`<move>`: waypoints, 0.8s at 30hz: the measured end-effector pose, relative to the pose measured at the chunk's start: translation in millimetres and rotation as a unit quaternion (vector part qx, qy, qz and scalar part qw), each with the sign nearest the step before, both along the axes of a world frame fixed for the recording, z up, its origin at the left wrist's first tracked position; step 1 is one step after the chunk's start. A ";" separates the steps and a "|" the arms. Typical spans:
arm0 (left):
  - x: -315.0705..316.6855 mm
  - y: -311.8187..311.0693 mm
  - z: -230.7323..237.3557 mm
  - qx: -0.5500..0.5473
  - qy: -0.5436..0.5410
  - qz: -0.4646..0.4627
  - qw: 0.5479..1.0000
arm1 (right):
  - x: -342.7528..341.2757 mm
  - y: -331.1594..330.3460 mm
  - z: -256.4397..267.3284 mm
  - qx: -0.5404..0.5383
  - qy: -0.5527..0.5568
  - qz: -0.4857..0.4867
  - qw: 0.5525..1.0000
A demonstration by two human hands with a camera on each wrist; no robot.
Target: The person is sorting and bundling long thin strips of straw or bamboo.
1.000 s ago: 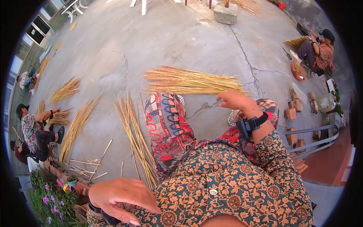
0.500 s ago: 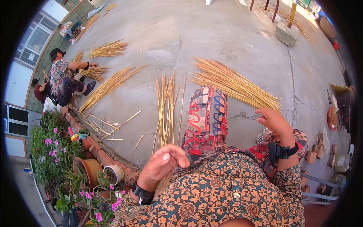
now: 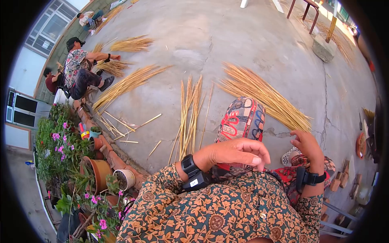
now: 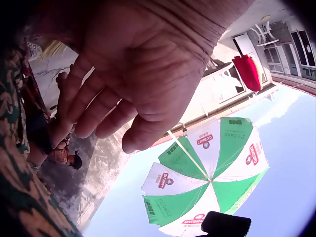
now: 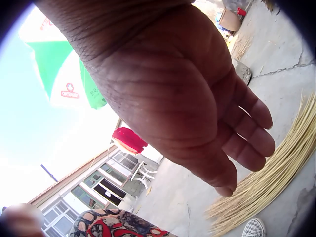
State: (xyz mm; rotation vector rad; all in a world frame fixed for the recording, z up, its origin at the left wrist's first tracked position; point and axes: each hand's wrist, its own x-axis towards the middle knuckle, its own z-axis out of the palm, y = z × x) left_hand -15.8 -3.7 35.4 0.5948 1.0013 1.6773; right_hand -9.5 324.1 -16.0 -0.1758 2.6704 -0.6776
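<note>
In the head view my left hand hangs over my lap, palm down, its fingers loosely bent and holding nothing. My right hand hovers above the right knee, also with nothing in it. Beyond the knees a large bundle of straw stalks lies on the concrete; a smaller, looser bunch lies to its left. The left wrist view shows the left palm with relaxed fingers. In the right wrist view the right hand is relaxed and apart from the straw bundle.
Another straw bundle and cut stalk pieces lie at the left. A seated person works beyond them. Flower pots and pink flowers line the left edge. Bricks lie at the right, and a concrete block stands at the back.
My left hand has risen from the lower left and moved right across my lap. The head view has turned left, so the straw and the right hand appear farther right.
</note>
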 end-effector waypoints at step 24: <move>12.7 9.8 -37.1 0.205 -0.133 0.123 0.962 | -0.7 0.3 -0.1 0.019 0.005 0.007 1.000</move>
